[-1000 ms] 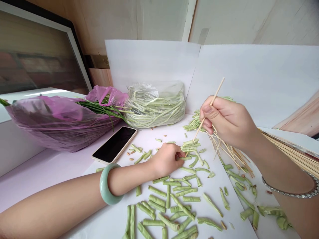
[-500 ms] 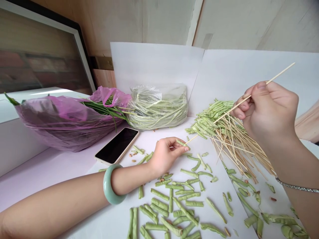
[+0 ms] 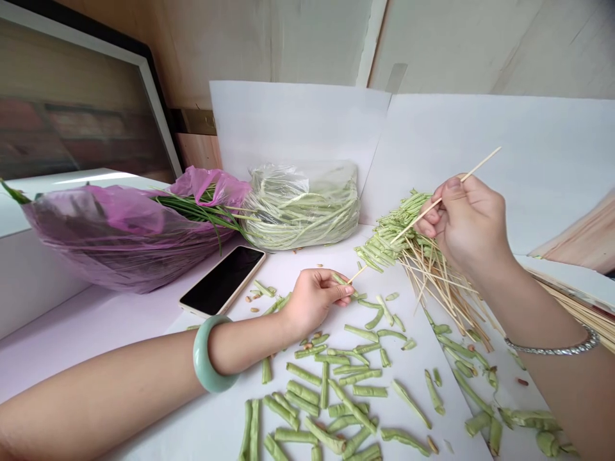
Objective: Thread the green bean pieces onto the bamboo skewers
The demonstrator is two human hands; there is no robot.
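Observation:
My left hand (image 3: 319, 298), a pale green bangle on its wrist, pinches a short green bean piece (image 3: 342, 280) between thumb and fingers. A thin wooden skewer (image 3: 417, 219) slants down from my right hand (image 3: 466, 221), which is closed round its upper part. Its lower tip meets the bean piece at my left fingertips; how deep it goes in, I cannot tell. Several bean pieces (image 3: 371, 256) appear threaded on the skewer, against the pile behind. That pile of filled bean skewers (image 3: 408, 214) lies beyond my hands, bare stick ends (image 3: 446, 288) toward me.
Loose bean pieces (image 3: 302, 390) cover the white paper in front. A phone (image 3: 223, 280) lies left, near a purple plastic bag of greens (image 3: 120, 237) and a clear bag of long beans (image 3: 307, 205). Bare skewers (image 3: 571, 304) lie right. White boards (image 3: 298, 121) stand behind.
My right hand has moved left and slightly down the skewer's line toward my left hand, carrying the skewer. The left hand shifts slightly left and down, still pinching the bean piece. Skewers at right came into view.

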